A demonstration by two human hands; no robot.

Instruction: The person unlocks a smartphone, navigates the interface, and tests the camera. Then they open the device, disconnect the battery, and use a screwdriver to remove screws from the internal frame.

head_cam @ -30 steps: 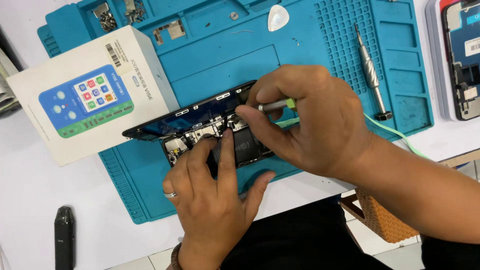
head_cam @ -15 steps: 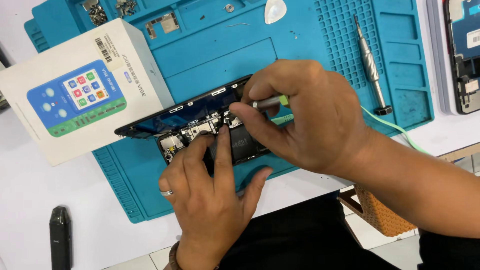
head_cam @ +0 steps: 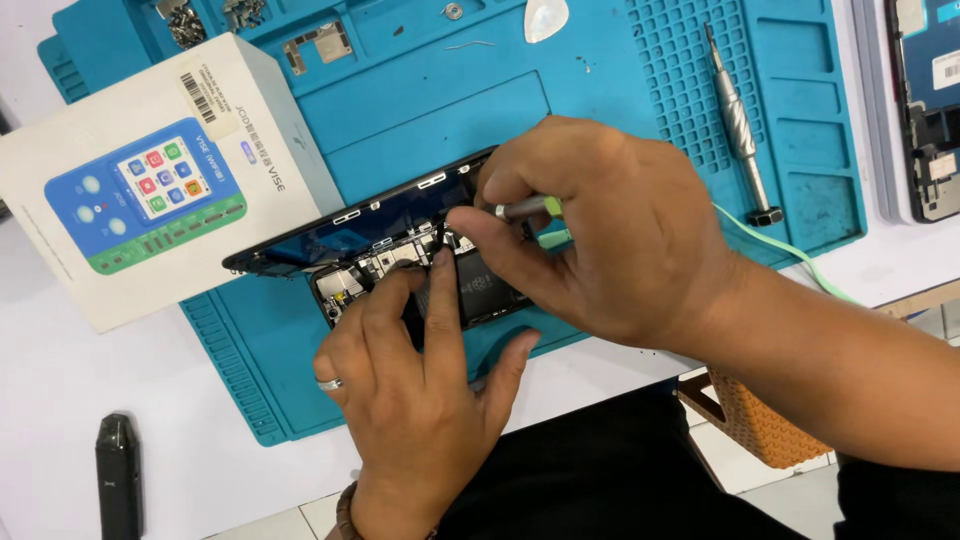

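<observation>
An opened phone (head_cam: pixel 400 255) lies near the front edge of the blue mat (head_cam: pixel 620 90), its thin screen propped up. The left hand (head_cam: pixel 420 400) presses spread fingers on its body; the right hand (head_cam: pixel 610 235) pinches a green-tipped tool (head_cam: pixel 525 208) at the board. It looks light, rigid and fragile, best steadied by its frame edges.

White table (head_cam: pixel 60 420) (evenly lit) above tiled floor (head_cam: pixel 290 525).

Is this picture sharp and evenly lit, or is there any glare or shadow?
Head view: bright, even light and sharp focus; soft shadows lie under the right hand and left hand; the opened phone shows a faint bluish sheen; the blue mat has no harsh glare.
</observation>
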